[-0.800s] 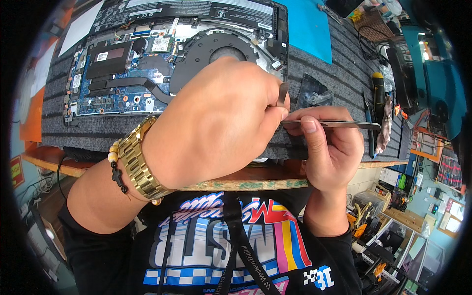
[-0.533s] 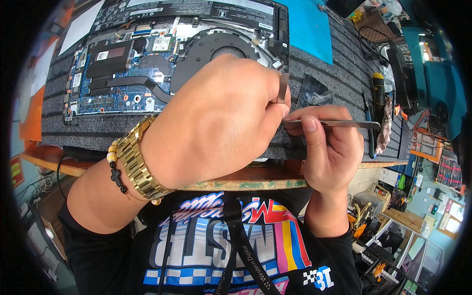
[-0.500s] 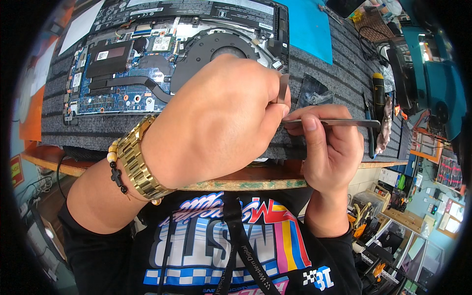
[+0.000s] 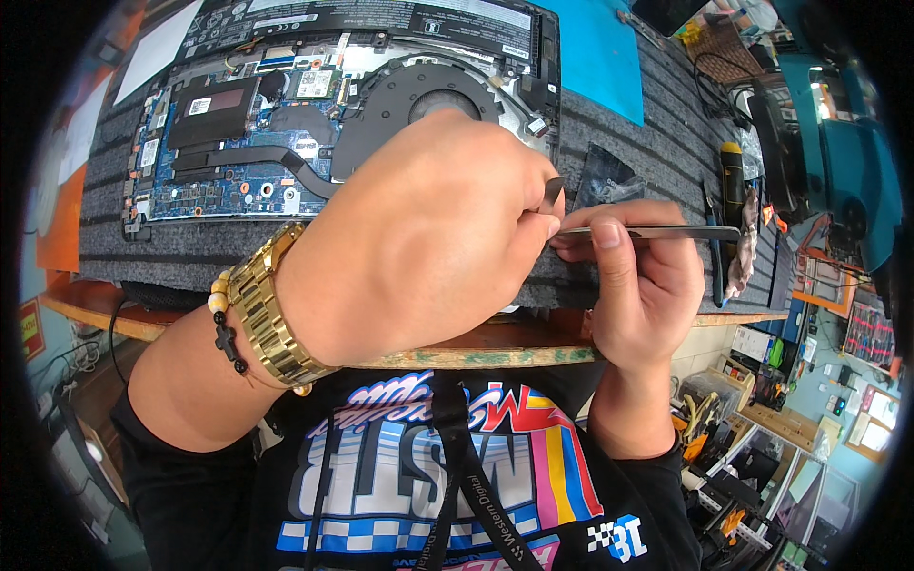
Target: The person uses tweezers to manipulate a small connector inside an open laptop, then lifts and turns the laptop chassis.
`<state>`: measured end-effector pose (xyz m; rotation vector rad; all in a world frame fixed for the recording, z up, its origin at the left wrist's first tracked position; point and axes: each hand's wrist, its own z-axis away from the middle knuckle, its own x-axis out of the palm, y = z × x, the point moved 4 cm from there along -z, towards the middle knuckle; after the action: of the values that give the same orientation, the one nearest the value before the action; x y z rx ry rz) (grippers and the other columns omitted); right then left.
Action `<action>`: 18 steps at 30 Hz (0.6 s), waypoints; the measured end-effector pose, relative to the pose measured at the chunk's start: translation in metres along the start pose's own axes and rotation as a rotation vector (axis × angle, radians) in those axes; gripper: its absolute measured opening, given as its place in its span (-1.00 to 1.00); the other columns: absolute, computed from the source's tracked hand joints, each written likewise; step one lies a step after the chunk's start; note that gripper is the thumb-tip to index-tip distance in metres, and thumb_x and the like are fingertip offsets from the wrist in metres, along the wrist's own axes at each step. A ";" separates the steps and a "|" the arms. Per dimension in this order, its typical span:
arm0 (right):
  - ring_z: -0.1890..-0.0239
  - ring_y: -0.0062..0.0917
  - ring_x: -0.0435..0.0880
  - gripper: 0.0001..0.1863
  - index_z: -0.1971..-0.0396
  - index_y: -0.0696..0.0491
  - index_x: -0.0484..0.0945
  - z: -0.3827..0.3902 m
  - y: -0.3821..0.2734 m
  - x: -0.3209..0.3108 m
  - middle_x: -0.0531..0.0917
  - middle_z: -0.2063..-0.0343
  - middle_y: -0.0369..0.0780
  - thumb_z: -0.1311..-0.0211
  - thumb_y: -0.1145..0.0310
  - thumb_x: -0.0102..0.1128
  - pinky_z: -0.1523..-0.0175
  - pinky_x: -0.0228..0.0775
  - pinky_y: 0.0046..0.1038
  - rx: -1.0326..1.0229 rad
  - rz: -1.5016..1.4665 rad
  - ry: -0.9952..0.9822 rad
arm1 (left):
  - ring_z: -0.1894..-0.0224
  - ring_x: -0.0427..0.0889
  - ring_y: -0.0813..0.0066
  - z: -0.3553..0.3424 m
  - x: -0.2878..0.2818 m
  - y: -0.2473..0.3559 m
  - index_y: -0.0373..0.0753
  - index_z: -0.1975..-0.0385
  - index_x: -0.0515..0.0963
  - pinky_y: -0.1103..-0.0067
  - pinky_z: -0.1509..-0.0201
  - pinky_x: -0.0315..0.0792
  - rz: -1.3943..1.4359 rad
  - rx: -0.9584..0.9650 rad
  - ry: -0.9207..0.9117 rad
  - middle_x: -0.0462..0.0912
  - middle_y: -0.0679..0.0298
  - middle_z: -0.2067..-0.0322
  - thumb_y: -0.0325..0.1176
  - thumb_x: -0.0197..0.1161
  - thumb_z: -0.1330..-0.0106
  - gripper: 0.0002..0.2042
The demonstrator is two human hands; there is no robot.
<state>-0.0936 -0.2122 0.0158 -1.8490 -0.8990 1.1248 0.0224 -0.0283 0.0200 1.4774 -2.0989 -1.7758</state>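
My left hand (image 4: 428,228), wearing a gold watch and a beaded bracelet, is closed in a pinch, its back facing up. A short, thin dark strip (image 4: 551,195) with a blunt end sticks up between its thumb and fingers; the rest is hidden. My right hand (image 4: 643,276) is closed around a slim, flat metal tool (image 4: 685,231) that looks like tweezers, held level with its tip at the left fingertips. Behind the left hand lies an opened laptop (image 4: 243,171), its blue circuit board, black fan (image 4: 381,107) and battery (image 4: 381,24) exposed. The left hand covers its lower right corner.
A small dark plastic bag (image 4: 607,176) lies on the grey ribbed mat (image 4: 657,143), right of the laptop. Farther right are a yellow-and-black screwdriver (image 4: 732,181) and pliers (image 4: 714,243). A blue sheet (image 4: 602,67) lies behind. The wooden table edge (image 4: 476,356) runs close to me.
The dark strip in my left hand now sits lower and shows less of its length. My right hand and the tool have shifted slightly right.
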 end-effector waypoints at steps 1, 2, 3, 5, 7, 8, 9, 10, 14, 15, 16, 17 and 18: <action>0.29 -0.56 0.87 -0.90 0.14 0.29 0.76 0.000 0.000 0.000 0.87 0.22 -0.13 -0.68 0.59 0.36 0.17 0.70 -0.52 0.000 0.006 -0.005 | 0.37 0.80 -0.09 0.000 0.000 0.000 -0.34 0.24 0.83 0.27 0.28 0.63 0.001 -0.007 -0.009 0.85 -0.03 0.35 -0.44 0.47 -0.49 -0.90; 0.29 -0.56 0.87 -0.90 0.14 0.28 0.77 0.000 0.000 0.000 0.87 0.23 -0.14 -0.67 0.59 0.36 0.17 0.69 -0.52 0.000 0.012 -0.010 | 0.37 0.80 -0.09 0.000 -0.001 -0.001 -0.34 0.24 0.83 0.27 0.28 0.63 -0.008 -0.013 -0.015 0.85 -0.03 0.35 -0.44 0.47 -0.49 -0.90; 0.30 -0.56 0.87 -0.91 0.15 0.27 0.77 0.000 0.001 0.000 0.87 0.23 -0.15 -0.66 0.60 0.37 0.18 0.68 -0.52 -0.010 0.032 -0.013 | 0.37 0.80 -0.09 -0.001 0.000 -0.001 -0.34 0.25 0.83 0.27 0.28 0.63 0.004 -0.007 -0.002 0.85 -0.03 0.35 -0.44 0.47 -0.49 -0.90; 0.32 -0.54 0.86 -0.92 0.17 0.26 0.78 -0.001 0.001 0.000 0.87 0.24 -0.15 -0.64 0.60 0.39 0.20 0.66 -0.51 -0.020 0.061 -0.014 | 0.37 0.80 -0.09 -0.002 0.000 -0.001 -0.34 0.25 0.82 0.28 0.29 0.62 -0.024 0.008 0.023 0.84 -0.04 0.35 -0.44 0.47 -0.49 -0.89; 0.33 -0.53 0.86 -0.92 0.19 0.25 0.79 -0.001 -0.001 0.001 0.87 0.26 -0.16 -0.63 0.61 0.40 0.22 0.64 -0.50 -0.040 0.103 -0.032 | 0.37 0.81 -0.09 -0.001 -0.001 -0.001 -0.36 0.26 0.81 0.28 0.28 0.63 -0.002 0.002 0.031 0.85 -0.04 0.34 -0.44 0.47 -0.49 -0.89; 0.34 -0.52 0.86 -0.92 0.19 0.24 0.79 -0.002 -0.002 0.000 0.87 0.26 -0.15 -0.62 0.61 0.40 0.23 0.63 -0.49 -0.054 0.104 -0.036 | 0.37 0.81 -0.09 -0.001 -0.001 -0.001 -0.36 0.26 0.81 0.28 0.27 0.63 -0.032 0.007 0.035 0.85 -0.04 0.34 -0.45 0.47 -0.49 -0.89; 0.34 -0.52 0.85 -0.92 0.19 0.24 0.79 -0.002 -0.003 0.000 0.86 0.27 -0.15 -0.62 0.61 0.41 0.23 0.63 -0.49 -0.061 0.140 -0.052 | 0.37 0.81 -0.09 -0.001 -0.001 -0.001 -0.36 0.26 0.81 0.28 0.27 0.63 0.000 0.002 0.035 0.85 -0.05 0.34 -0.45 0.47 -0.49 -0.89; 0.35 -0.52 0.85 -0.92 0.19 0.24 0.79 -0.003 -0.005 0.000 0.86 0.27 -0.15 -0.62 0.61 0.41 0.24 0.62 -0.49 -0.078 0.162 -0.065 | 0.37 0.81 -0.09 -0.001 -0.001 -0.001 -0.36 0.25 0.81 0.28 0.27 0.64 0.008 0.004 0.037 0.85 -0.05 0.34 -0.45 0.47 -0.49 -0.89; 0.21 -0.51 0.87 -0.87 0.02 0.28 0.60 -0.005 -0.010 -0.002 0.88 0.14 -0.02 -0.80 0.50 0.21 0.06 0.78 -0.49 -0.055 0.289 -0.196 | 0.37 0.80 -0.10 0.000 0.001 -0.001 -0.36 0.25 0.82 0.26 0.27 0.63 0.001 -0.006 0.035 0.84 -0.05 0.35 -0.44 0.47 -0.49 -0.89; 0.26 -0.51 0.86 -0.90 0.08 0.27 0.67 -0.005 -0.009 -0.003 0.88 0.18 -0.06 -0.73 0.54 0.28 0.12 0.73 -0.49 -0.029 0.206 -0.130 | 0.38 0.80 -0.09 0.000 0.001 -0.001 -0.36 0.25 0.82 0.26 0.27 0.62 0.025 -0.003 0.043 0.84 -0.04 0.36 -0.44 0.47 -0.49 -0.89; 0.30 -0.51 0.84 -0.92 0.13 0.26 0.73 -0.003 -0.007 -0.002 0.87 0.22 -0.10 -0.67 0.58 0.34 0.17 0.67 -0.49 -0.003 0.123 -0.066 | 0.38 0.80 -0.09 0.000 0.002 -0.001 -0.36 0.25 0.83 0.26 0.28 0.62 0.014 0.008 0.051 0.83 -0.04 0.36 -0.44 0.47 -0.49 -0.88; 0.35 -0.52 0.83 -0.93 0.18 0.25 0.79 -0.003 -0.004 -0.001 0.87 0.26 -0.13 -0.61 0.63 0.40 0.23 0.61 -0.49 0.028 0.038 -0.010 | 0.38 0.80 -0.09 0.001 0.002 0.000 -0.36 0.25 0.83 0.26 0.28 0.61 -0.040 0.023 0.059 0.83 -0.04 0.37 -0.44 0.47 -0.49 -0.88; 0.35 -0.51 0.83 -0.93 0.18 0.26 0.79 -0.002 -0.004 -0.001 0.87 0.26 -0.13 -0.61 0.63 0.40 0.23 0.61 -0.48 0.011 0.049 -0.012 | 0.39 0.80 -0.08 0.001 0.002 -0.001 -0.36 0.26 0.83 0.26 0.28 0.61 0.001 0.004 0.060 0.83 -0.04 0.37 -0.43 0.47 -0.49 -0.88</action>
<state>-0.0925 -0.2121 0.0205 -1.8661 -0.8567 1.1699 0.0215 -0.0290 0.0180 1.5107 -2.0755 -1.7052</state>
